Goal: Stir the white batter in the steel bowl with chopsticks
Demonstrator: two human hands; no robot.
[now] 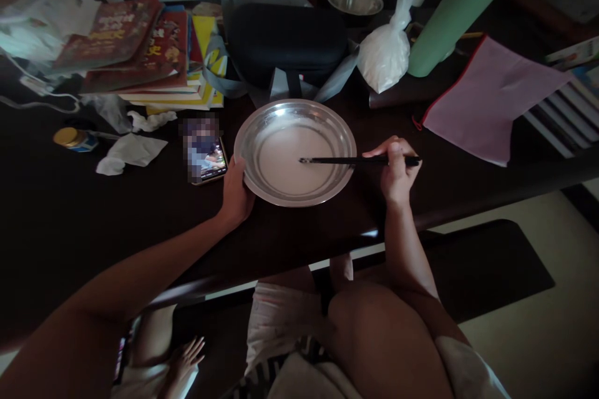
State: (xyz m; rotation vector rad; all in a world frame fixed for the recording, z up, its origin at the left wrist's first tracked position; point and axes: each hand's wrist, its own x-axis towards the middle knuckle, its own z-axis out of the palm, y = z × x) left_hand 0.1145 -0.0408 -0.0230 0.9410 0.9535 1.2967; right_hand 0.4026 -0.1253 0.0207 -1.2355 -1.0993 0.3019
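A wide metal basin (344,131) stands on the dark table and holds a pale, milky liquid (285,168). My left hand (238,192) grips its left rim, thumb on top and the other fingers hidden underneath or behind. In my right hand (397,168), closed at the basin's right, is a pair of dark chopsticks (334,161). They lie nearly level across the right rim, and their tips, with pale bits clinging to them, reach the liquid near the middle. Left of the basin a phone (208,156) lies with its screen lit.
Stacked books (140,56), crumpled tissues (133,151) and a gold-lidded jar (75,139) are at left. Behind the basin sit a black case (285,37), a tied bag of white powder (384,59) and a green cylinder (461,12). A pink pouch (491,96) lies right. Another person's hand (189,355) shows at lower left.
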